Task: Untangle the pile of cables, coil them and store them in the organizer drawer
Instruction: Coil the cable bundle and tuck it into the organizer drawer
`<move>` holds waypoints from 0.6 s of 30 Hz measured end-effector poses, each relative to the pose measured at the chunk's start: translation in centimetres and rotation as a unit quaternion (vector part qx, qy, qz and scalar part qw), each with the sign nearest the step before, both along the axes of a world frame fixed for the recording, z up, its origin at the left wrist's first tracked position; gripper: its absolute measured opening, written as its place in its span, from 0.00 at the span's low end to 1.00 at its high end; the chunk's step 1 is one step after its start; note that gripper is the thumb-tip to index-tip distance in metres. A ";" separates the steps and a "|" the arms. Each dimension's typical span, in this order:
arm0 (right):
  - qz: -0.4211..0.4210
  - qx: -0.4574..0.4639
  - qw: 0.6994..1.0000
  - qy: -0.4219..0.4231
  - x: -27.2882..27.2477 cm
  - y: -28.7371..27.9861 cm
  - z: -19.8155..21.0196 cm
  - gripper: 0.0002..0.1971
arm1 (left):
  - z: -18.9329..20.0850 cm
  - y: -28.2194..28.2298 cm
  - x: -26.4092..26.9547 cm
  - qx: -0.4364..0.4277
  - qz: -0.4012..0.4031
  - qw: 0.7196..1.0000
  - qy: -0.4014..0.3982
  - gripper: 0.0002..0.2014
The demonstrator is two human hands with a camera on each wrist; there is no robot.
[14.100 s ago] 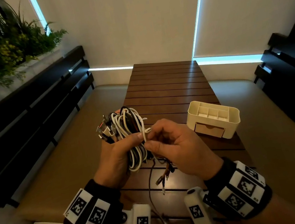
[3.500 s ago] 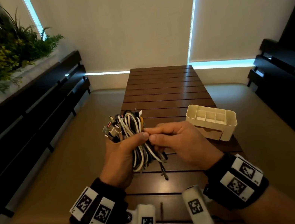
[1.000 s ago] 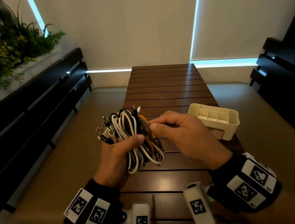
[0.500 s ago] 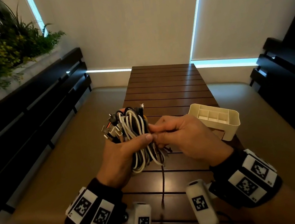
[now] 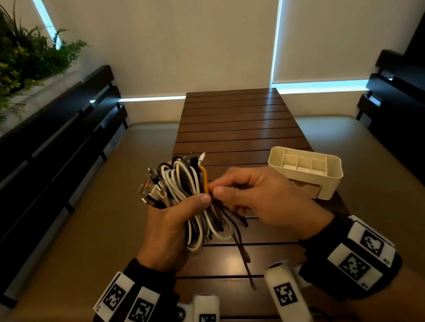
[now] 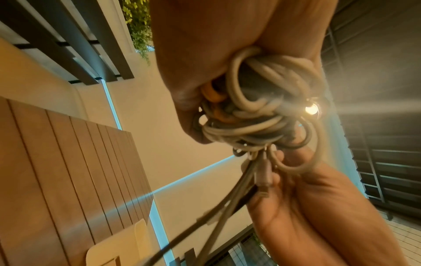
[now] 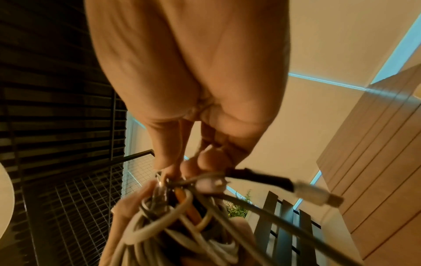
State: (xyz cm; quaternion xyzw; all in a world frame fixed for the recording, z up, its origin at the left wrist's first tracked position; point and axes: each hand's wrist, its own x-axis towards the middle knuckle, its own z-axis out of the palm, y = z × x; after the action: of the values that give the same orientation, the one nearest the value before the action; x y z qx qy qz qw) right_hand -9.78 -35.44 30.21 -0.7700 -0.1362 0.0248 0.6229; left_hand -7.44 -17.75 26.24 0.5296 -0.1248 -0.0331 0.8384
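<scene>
Cables (image 5: pixel 188 193) gripped by left hand (image 5: pixel 170 225) | right hand (image 5: pixel 263 197) apparently pinching strand

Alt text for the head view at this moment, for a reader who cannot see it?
The left hand grips a bundle of cables above a slatted wooden table while the right hand pinches a strand at its side. A cream organizer sits to the right, drawer shut.

Organizer (image 5: pixel 310 172) on tabletop (image 5: pixel 233 126) right edge; bare slats behind and left of organizer. Dangling dark cable (image 5: pixel 243 252) hangs left-front of organizer.
</scene>
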 end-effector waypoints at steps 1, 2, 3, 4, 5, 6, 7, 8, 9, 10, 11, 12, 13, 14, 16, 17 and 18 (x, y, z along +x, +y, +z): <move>0.011 0.006 1.000 0.004 -0.1 -0.2 0.1 0.10 | 0.2 0.1 0.2 -0.003 0.003 1.000 0.000 0.27; 0.015 0.016 1.000 0.006 -0.2 -0.3 0.1 0.11 | 0.3 0.2 0.4 -0.003 0.005 1.000 0.000 0.25; 0.013 0.032 0.999 0.009 -0.3 -0.3 0.1 0.12 | 0.4 0.3 0.5 -0.001 0.009 1.000 -0.002 0.22; 0.002 0.051 0.999 0.016 -0.4 -0.3 0.1 0.12 | 0.5 0.3 0.5 0.000 0.012 1.000 -0.003 0.19; -0.015 0.071 0.997 0.024 -0.4 -0.3 -0.1 0.11 | 0.5 0.3 0.6 0.001 0.016 1.000 -0.004 0.18; -0.034 0.088 0.995 0.033 -0.4 -0.3 -0.2 0.10 | 0.6 0.4 0.6 0.002 0.018 1.000 -0.002 0.18; -0.051 0.103 0.992 0.044 -0.3 -0.4 -0.5 0.10 | 0.6 0.5 0.7 0.004 0.021 1.000 0.001 0.20; -0.063 0.115 0.990 0.061 -0.2 -0.5 -0.8 0.09 | 0.6 0.6 0.6 0.005 0.020 1.000 0.005 0.24; -0.071 0.124 0.986 0.080 -0.2 -0.6 -1.0 0.09 | 0.7 0.7 0.6 0.009 0.020 1.000 0.011 0.28; -0.077 0.134 0.983 0.103 -0.3 -0.7 -1.2 0.09 | 0.8 0.8 0.6 0.010 0.017 1.000 0.013 0.31; -0.081 0.145 0.978 0.128 -0.5 -0.8 -1.5 0.09 | 1.0 1.0 0.5 0.009 0.010 1.000 0.011 0.31; -0.084 0.154 0.972 0.157 -0.6 -0.8 -1.7 0.12 | 1.2 1.1 0.5 0.008 -0.007 1.000 0.008 0.30; -0.090 0.156 0.966 0.188 -0.7 -0.8 -1.9 0.17 | 1.4 1.3 0.5 0.005 -0.025 1.000 0.002 0.30; -0.096 0.148 0.959 0.222 -0.8 -0.8 -2.3 0.22 | 1.6 1.5 0.5 0.004 -0.038 0.999 -0.002 0.30; -0.090 0.113 0.944 0.295 -1.1 -0.7 -2.9 0.29 | 2.0 1.7 0.5 0.012 -0.045 0.999 -0.009 0.29; -0.074 0.105 0.934 0.333 -1.3 -0.6 -3.2 0.32 | 2.1 1.8 0.6 0.016 -0.040 0.999 -0.008 0.27; -0.053 0.108 0.922 0.369 -1.5 -0.5 -3.5 0.34 | 2.1 1.8 0.6 0.020 -0.032 0.999 -0.008 0.26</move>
State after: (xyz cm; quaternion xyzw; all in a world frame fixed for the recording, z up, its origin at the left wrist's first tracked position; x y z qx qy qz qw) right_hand -11.23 -35.94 26.69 -0.6405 0.1423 0.2589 0.7089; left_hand -6.89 -15.97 28.35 0.5421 -0.1472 -0.0581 0.8253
